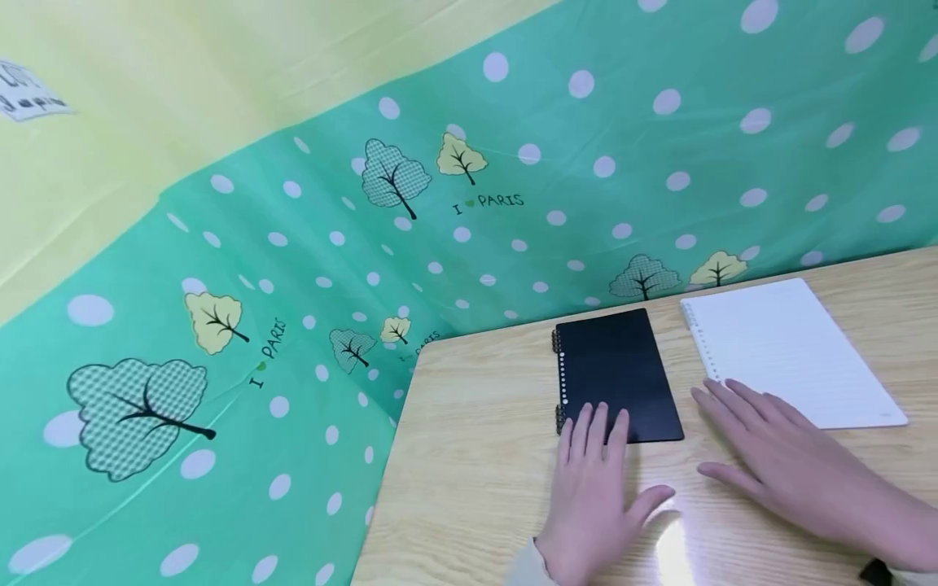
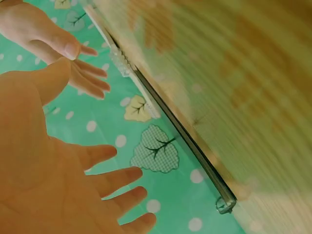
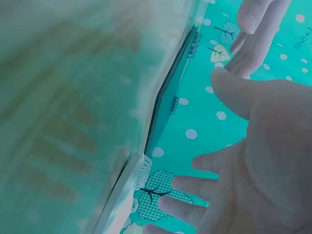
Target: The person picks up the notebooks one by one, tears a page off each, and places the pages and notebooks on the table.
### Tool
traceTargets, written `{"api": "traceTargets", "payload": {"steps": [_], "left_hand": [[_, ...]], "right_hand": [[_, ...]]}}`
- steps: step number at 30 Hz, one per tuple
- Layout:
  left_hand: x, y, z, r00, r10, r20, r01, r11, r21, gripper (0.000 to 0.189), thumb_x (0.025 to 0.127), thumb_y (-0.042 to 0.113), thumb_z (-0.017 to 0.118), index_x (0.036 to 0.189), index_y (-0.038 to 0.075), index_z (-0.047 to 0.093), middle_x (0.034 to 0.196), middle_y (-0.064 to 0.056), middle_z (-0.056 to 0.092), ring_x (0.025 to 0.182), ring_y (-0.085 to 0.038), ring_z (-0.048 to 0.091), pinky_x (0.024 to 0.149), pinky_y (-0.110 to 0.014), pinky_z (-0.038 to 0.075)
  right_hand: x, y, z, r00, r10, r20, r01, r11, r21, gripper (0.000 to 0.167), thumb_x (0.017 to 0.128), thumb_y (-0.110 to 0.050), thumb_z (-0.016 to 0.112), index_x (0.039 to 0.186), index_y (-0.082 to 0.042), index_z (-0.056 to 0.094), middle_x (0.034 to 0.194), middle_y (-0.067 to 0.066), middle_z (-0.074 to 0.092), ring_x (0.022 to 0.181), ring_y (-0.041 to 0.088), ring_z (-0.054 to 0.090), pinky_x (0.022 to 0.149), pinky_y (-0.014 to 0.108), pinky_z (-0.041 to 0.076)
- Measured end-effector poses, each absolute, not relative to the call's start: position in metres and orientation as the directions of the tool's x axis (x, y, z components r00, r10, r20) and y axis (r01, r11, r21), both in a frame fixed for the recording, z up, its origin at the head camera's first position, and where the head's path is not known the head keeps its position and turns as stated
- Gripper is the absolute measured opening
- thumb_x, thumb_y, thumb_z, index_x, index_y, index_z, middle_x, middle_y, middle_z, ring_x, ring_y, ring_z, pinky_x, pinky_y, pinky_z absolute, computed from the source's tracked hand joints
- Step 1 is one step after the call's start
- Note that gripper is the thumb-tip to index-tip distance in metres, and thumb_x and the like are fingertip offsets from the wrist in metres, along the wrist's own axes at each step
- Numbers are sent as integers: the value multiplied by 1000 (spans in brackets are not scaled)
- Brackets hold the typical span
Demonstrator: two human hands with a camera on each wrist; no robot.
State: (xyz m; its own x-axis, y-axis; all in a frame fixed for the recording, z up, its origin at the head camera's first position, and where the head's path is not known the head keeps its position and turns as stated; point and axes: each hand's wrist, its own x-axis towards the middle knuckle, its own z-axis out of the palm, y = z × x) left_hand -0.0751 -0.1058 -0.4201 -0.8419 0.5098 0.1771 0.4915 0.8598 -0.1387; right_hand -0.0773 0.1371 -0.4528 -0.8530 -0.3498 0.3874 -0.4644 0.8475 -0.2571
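Observation:
A black ring-bound notebook cover [image 1: 611,370] lies flat on the table, its binding rings along the left edge. To its right lies a white lined loose-leaf pad [image 1: 787,350] with holes down its left side. My left hand [image 1: 592,505], fingers extended, hovers over the front edge of the black notebook. My right hand [image 1: 791,468] has straight fingers beside the pad's lower left corner. In the wrist views both palms, the left hand [image 2: 48,165] and the right hand [image 3: 263,161], face the tabletop and hold nothing. The notebook [image 2: 180,131] appears edge-on there.
The wooden table [image 1: 454,456] has its left edge near a green polka-dot cloth [image 1: 278,407] printed with trees, which also hangs behind the far edge. Light reflects off the tabletop between the hands.

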Motion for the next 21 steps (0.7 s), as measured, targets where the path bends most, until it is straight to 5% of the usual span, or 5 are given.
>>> {"api": "traceTargets", "payload": {"steps": [5,8,12,21], "left_hand": [[-84,-112,-420,-844,494,210,488,869,-84,82,95,68,44,153,12,34,156,-10,38,148,-28,30,117,-48,31],[-90,-115,-421,-849,482,218,483,874,-50,79,95,66,47,151,11,38,156,-10,39,147,-27,31,116,-48,31],[-98,-120,-420,-861,468,198,477,879,0,73,95,61,52,148,12,42,154,-8,42,146,-26,33,116,-46,33],[-117,-127,-416,-873,467,139,478,876,60,64,96,50,60,146,14,45,152,-4,44,145,-23,36,117,-40,32]], "right_hand": [[-89,131,-448,-837,-387,387,-503,822,-266,82,90,-49,67,150,-1,38,151,23,42,135,43,38,118,25,-16],[-96,126,-443,-847,-407,342,-506,816,-280,81,90,-48,68,148,1,40,150,23,43,135,44,40,124,47,8],[-106,119,-435,-861,-438,259,-502,812,-297,79,90,-49,68,146,2,43,150,24,43,136,46,40,105,61,36],[-126,107,-424,-847,-495,192,-530,770,-355,78,87,-46,73,144,2,48,150,24,44,138,47,37,106,63,37]]}}
